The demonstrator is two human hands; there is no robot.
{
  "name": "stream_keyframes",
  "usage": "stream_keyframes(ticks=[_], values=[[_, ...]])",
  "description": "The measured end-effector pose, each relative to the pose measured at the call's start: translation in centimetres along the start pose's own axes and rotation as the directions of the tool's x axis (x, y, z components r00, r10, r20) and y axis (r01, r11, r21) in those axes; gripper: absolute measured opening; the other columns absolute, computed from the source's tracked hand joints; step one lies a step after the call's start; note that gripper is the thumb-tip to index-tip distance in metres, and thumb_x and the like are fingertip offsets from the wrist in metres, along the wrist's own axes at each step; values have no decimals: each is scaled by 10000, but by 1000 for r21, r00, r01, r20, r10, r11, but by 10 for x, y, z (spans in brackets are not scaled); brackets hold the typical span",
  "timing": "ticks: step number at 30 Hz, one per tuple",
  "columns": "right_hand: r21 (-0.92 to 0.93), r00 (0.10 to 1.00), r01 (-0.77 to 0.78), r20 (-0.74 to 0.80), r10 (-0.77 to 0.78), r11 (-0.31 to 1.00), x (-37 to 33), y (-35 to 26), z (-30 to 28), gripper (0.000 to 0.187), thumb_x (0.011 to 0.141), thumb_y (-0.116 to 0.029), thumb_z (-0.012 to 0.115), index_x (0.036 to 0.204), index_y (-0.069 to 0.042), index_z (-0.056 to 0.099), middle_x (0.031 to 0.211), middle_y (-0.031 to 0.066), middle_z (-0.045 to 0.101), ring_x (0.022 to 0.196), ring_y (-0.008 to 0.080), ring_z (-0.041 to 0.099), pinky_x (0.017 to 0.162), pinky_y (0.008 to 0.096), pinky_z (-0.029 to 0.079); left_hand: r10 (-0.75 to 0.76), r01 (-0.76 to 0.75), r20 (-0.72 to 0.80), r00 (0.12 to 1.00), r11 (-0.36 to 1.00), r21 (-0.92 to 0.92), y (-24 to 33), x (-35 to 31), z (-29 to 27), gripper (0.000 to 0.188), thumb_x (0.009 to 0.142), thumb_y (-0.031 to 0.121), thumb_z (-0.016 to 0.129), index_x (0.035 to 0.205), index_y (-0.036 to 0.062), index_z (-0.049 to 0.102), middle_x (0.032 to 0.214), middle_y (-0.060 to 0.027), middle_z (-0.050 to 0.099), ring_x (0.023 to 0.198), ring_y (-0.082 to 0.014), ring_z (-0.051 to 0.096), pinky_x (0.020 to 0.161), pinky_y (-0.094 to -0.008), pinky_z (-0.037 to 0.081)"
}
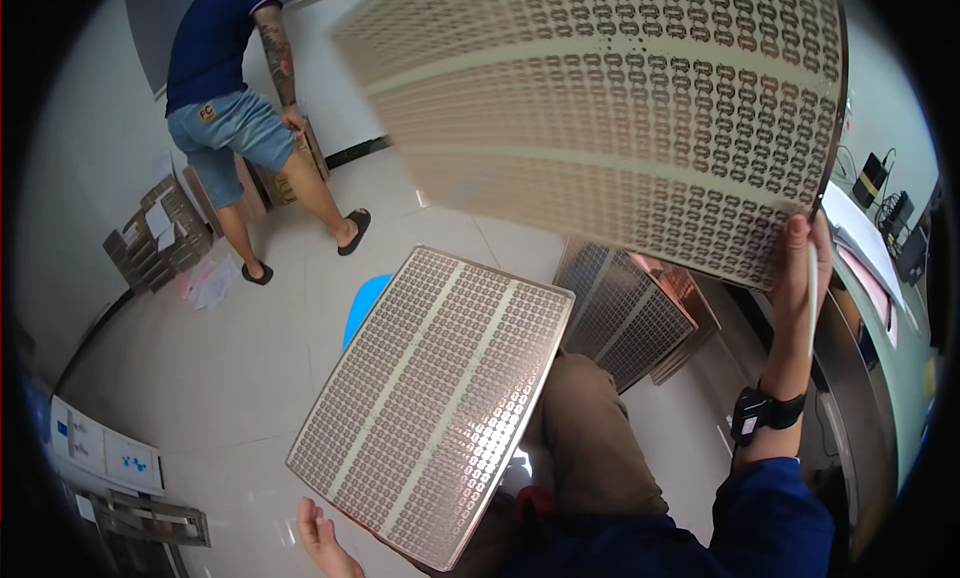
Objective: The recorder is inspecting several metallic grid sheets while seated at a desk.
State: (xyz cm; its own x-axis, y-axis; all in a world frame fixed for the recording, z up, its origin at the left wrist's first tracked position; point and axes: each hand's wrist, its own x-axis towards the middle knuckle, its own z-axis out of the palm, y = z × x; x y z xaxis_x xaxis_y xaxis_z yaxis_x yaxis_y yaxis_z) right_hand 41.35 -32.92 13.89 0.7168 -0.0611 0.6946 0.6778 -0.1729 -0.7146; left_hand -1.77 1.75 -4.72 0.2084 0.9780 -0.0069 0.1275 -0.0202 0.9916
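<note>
My right hand (800,263) grips the lower right corner of a large circuit panel (745,128), raised up and blurred at its left side. Rows of small repeated dark patterns cover it, split by pale bands. A thin white strip (813,298) runs along that hand. A second circuit panel (430,388) of the same kind rests tilted over my lap, its lower right part glinting. Beside its lower left corner, my left hand (325,543) is open, with fingers apart and nothing in them.
More panels (630,313) stand beyond my knee. On the right is a desk (910,378) with papers and black cabled devices. Part of a blue object (365,303) shows behind the lap panel. A co-worker (230,108) bends by the far wall near stacked boxes (160,233).
</note>
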Motion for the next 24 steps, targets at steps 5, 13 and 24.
stream_keyframes(ticks=[5,13,24], values=[[-316,984,128,160,-81,940,5,7,3,217,950,-190,565,985,23,587,776,34,553,743,105,488,676,236,403,-113,113,-10,994,993,-37,-23,-14,21,409,928,23,473,1330,-52,449,1316,-184,497,1214,-263,452,1052,-358,342],[-648,886,161,427,179,745,-61,110,60,130,863,-190,604,862,-64,635,695,235,610,716,406,638,629,487,490,-139,138,-5,990,988,-70,-17,-21,35,465,950,74,515,1382,-21,373,1378,-184,417,1232,-278,420,1052,-367,342],[-781,885,436,462,-56,447,-104,180,71,333,795,-36,532,1121,-85,577,947,116,598,915,288,553,773,411,431,-197,188,-81,977,977,-104,-21,-18,32,500,932,44,524,1395,-19,347,1332,-197,432,1167,-274,461,969,-352,420]])
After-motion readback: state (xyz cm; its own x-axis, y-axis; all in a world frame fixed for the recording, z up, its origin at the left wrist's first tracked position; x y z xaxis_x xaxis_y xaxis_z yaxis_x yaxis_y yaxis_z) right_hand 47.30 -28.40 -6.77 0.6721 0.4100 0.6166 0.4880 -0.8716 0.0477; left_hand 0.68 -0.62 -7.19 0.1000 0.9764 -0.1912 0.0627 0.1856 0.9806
